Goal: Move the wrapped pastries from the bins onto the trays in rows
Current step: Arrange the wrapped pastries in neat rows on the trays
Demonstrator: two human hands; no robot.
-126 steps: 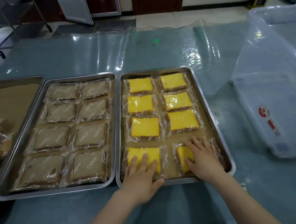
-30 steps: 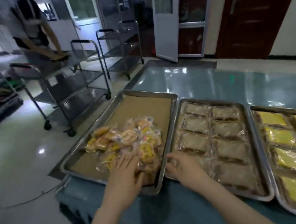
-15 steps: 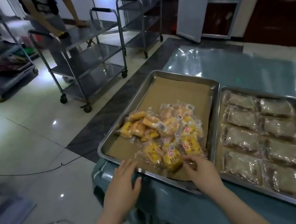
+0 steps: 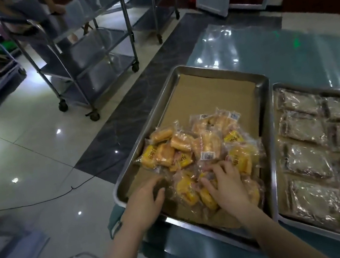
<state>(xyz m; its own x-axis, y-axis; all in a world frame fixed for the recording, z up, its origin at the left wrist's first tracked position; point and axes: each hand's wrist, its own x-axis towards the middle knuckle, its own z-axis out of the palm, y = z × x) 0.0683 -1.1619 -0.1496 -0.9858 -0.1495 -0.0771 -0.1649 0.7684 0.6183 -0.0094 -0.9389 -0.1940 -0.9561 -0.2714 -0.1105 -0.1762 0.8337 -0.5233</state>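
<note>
Far left, off the table, a steel trolley (image 4: pixel 86 59) stands on the tiled floor (image 4: pixel 23 152) with a person beside it, and a thin black cable (image 4: pixel 42 201) trails across the tiles.

My left hand (image 4: pixel 147 201) reaches over the near left corner of the first tray (image 4: pixel 147 130). Its fingers (image 4: pixel 153 181) are straight and close together, lying low on the brown paper (image 4: pixel 211 97) just beside the heap and holding nothing; that hand is blurred.

This tray sits at the table's (image 4: pixel 274 49) left edge, its long axis running from the near edge toward the far edge. The wrapped yellow pastries (image 4: pixel 190 148) lie in its near half as a loose heap, not in rows. The packets overlap and point every way, some label up, some on their sides, so they share no long axis. The far half of the paper is bare.

My right hand (image 4: pixel 225 189) rests on the near right part of the heap, fingers (image 4: pixel 217 167) spread and bent down onto the packets. I cannot tell whether they grip one.

To the right, touching the first tray side by side, a second tray (image 4: pixel 318 89) holds brown wrapped pastries (image 4: pixel 307 160) lying flat in two columns, in neat rows, their longer sides across the tray.
</note>
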